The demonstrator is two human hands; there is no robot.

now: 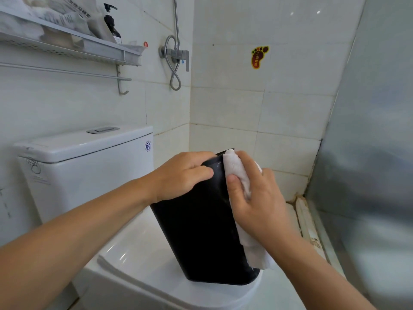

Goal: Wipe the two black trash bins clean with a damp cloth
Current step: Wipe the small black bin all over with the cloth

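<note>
Showing one black bin (201,231) | left hand (185,173) gripping it | right hand (257,198) holding one cloth (237,168)

Left hand (185,175) covers bin's (201,238) upper left corner; its fingertips curl over the top edge, out of sight. Cloth (237,168) hides the bin's right edge below and above the right hand (254,198). Right fingers wrap behind cloth, not visible. Bin opening: can't tell which way it faces. Shelf (67,44) items blurred, cut off at frame's top left. Both forearms cut off at bottom edge.
</note>
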